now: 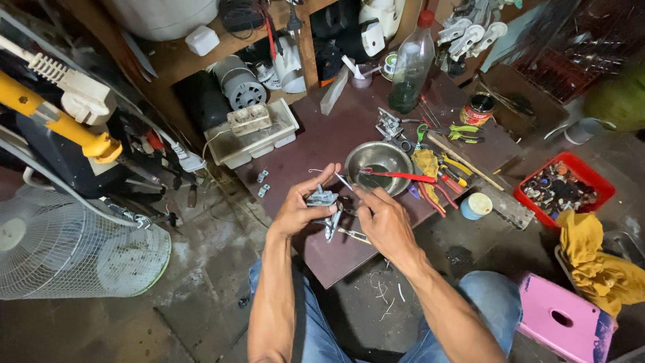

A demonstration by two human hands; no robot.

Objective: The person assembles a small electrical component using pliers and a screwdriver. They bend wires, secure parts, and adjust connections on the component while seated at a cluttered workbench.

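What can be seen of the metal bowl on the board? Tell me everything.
The metal bowl is round, shiny and steel-looking, standing upright and open on the dark board, just beyond the person's hands. A little dark stuff lies in its bottom; what it is cannot be told. A red-handled tool lies across its near rim. A yellow cloth sits against its right side.

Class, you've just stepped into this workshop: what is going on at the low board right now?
A person sits over a dark board on the floor. The left hand holds a small grey metal part, and the right hand pinches a thin wire or tool against it. Just beyond the hands stands a steel bowl with a red-handled tool across it, with pliers and screwdrivers beside it. A fan grille lies at the left, and a red tray of small parts at the right.
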